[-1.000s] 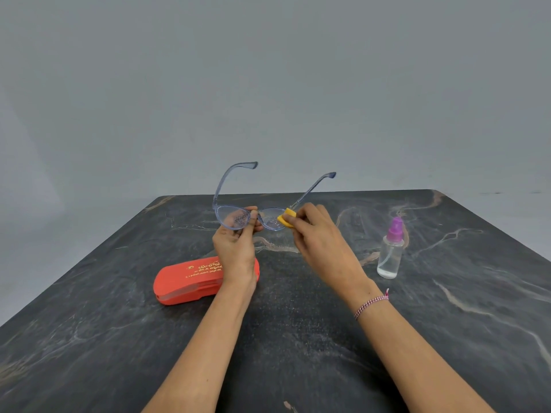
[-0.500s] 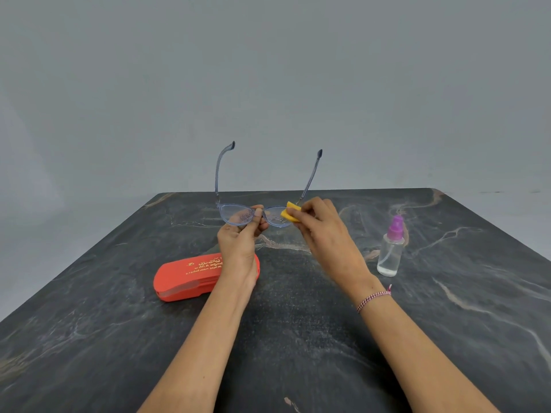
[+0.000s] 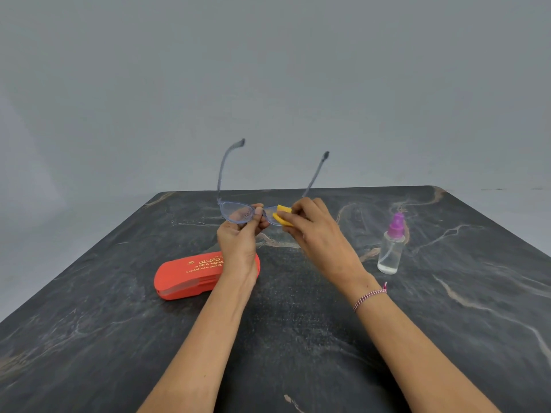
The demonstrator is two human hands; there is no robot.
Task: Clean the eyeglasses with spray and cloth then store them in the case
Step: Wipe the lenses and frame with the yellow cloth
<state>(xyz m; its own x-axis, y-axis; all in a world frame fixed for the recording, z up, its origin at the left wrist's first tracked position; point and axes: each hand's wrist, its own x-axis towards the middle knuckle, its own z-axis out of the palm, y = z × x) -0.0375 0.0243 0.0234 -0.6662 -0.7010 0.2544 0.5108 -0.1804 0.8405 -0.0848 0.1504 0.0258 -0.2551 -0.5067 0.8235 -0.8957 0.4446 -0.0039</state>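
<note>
Here, the dark marbled tabletop [image 3: 298,338] runs out of view at the near left, and a wide band of it lies between that side and the red case [image 3: 190,275]. The case lies flat and closed, left of centre, well in from the far edge, with its right end hidden behind the left wrist.

The left hand [image 3: 238,242] is raised above the tabletop, its thumb and fingers curled in a pinch on the eyeglasses [image 3: 235,212] at the inner rim of the left lens, by the bridge. The eyeglasses hang in the air over the far half of the tabletop, touching nothing but the hands and the cloth. Both temples are unfolded and point up and away, their tips showing against the grey wall [image 3: 268,84] beyond the far edge.

The right hand [image 3: 319,239] pinches a folded yellow cloth [image 3: 283,214] onto the right lens, fingers curled round it, and most of that lens is covered. A woven bracelet [image 3: 369,295] circles the right wrist.

Right of that hand and apart from it, the spray bottle [image 3: 391,248] stands upright with its purple top on, near the far right corner but set in from both edges, with tabletop on every side of it.
</note>
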